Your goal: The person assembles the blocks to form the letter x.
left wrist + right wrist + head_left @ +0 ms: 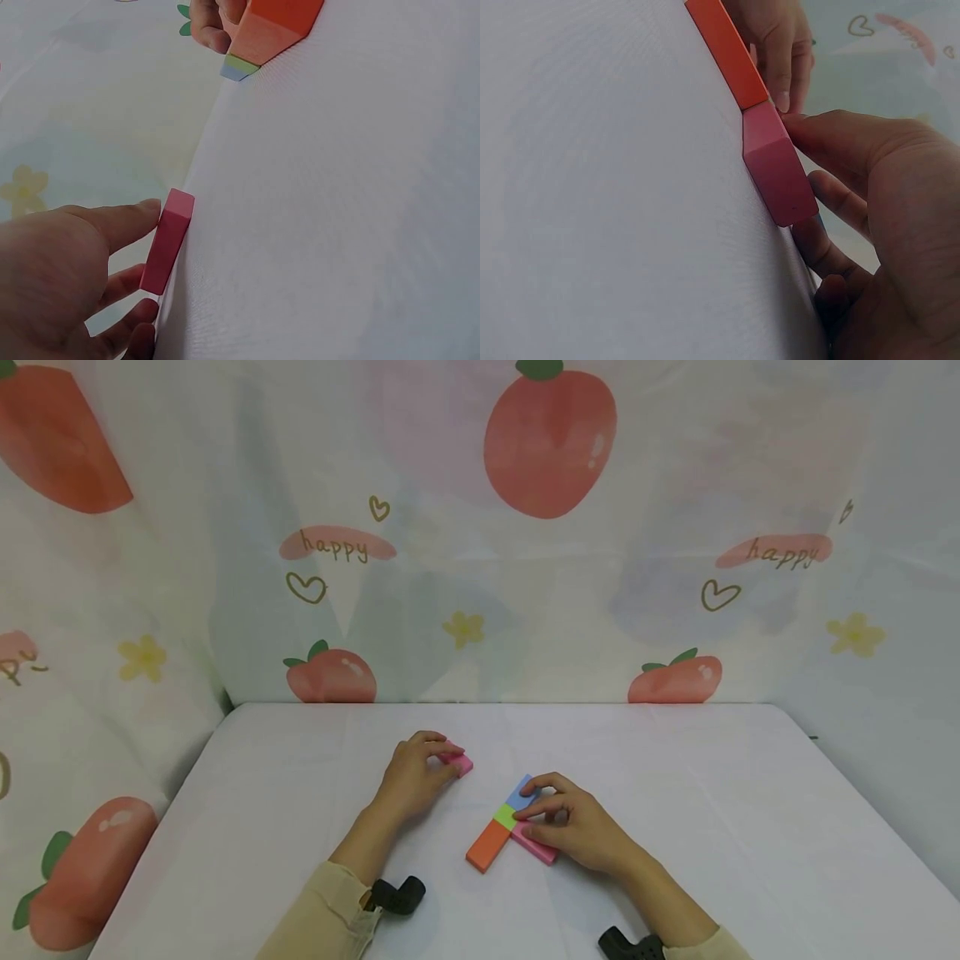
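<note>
White cloth-covered table (300, 793), flat, backed by a draped curtain (480, 568) printed with strawberries, hearts and "happy". At left, left hand (416, 772), palm down, fingers curled round a small pink block (459, 762) lying on the cloth. Right of it, a row of orange block (489, 845), green block (505, 816) and blue block (520, 793), touching. Rightmost, right hand (573, 827), pinching a longer pink block (534, 843) against that row.
</note>
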Tool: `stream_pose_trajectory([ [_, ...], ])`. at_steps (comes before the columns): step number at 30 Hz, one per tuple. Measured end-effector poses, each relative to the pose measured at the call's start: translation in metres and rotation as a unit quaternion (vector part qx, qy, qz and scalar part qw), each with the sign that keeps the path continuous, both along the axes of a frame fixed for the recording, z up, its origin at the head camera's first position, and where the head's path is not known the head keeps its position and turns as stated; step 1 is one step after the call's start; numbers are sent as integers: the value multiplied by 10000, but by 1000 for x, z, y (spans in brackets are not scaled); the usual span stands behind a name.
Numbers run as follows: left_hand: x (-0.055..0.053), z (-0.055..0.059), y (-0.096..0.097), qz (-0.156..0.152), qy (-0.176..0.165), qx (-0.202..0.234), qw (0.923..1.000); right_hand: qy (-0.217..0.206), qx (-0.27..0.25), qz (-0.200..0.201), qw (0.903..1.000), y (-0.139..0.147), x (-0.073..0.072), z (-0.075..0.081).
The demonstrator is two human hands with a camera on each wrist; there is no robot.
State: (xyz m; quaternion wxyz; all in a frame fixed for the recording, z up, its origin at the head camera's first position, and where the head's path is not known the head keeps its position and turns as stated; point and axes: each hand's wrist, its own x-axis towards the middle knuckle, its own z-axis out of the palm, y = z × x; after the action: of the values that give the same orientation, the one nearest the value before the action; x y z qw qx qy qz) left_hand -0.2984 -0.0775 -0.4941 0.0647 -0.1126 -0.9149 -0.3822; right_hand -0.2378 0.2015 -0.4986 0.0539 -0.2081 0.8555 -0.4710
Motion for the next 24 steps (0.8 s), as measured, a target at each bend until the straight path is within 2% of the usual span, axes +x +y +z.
stream_pose_trajectory([
  [7, -2, -2, 1, 28, 76, -62, 9999, -20, -2, -60, 10000, -1, 1, 1],
  [24, 1, 0, 3, 176, -200, 100, 9996, 50, -73, 46, 10000, 0, 0, 1],
])
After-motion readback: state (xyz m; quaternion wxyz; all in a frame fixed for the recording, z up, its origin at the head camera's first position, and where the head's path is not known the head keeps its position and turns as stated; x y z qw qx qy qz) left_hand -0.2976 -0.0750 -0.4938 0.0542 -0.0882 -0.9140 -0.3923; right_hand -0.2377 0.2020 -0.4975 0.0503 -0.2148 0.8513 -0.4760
